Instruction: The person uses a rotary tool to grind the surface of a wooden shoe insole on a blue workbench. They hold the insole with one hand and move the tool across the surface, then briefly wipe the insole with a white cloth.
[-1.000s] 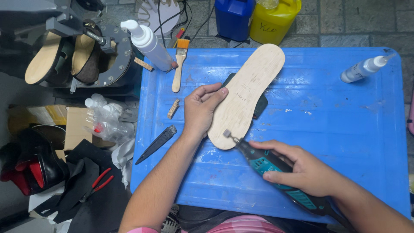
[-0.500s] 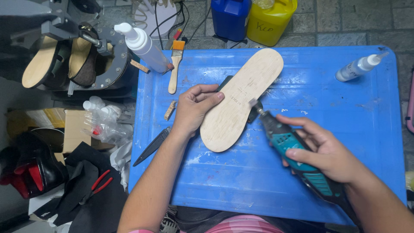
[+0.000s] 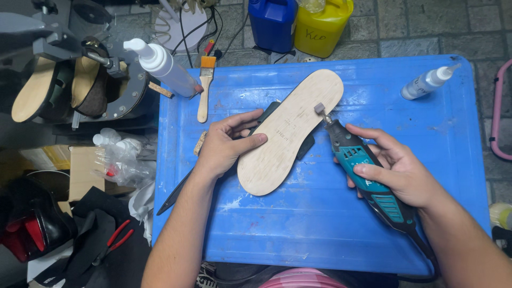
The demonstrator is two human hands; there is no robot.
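Left hand (image 3: pixel 226 144) lies palm-down, fingers spread flat on the wooden insole (image 3: pixel 290 130), pinning it to the blue table (image 3: pixel 330 234). A paintbrush (image 3: pixel 204 88) lies near, upper left. Right hand (image 3: pixel 397 168) clamps the teal rotary tool (image 3: pixel 362 173), its tip against the insole's right edge.

one pale wooden insole (image 3: pixel 288 136) on one blue table (image 3: pixel 341 229). one teal rotary tool (image 3: pixel 362 173). one paintbrush (image 3: pixel 204 88). two clear squeeze bottles: one (image 3: pixel 162 64) at the table's left edge, one (image 3: pixel 426 82) at its right. two jugs behind, one blue (image 3: pixel 273 22), one yellow (image 3: pixel 322 26). one pair of red-handled pliers (image 3: pixel 114 240). two hands, left (image 3: pixel 226 146) and right (image 3: pixel 400 170).
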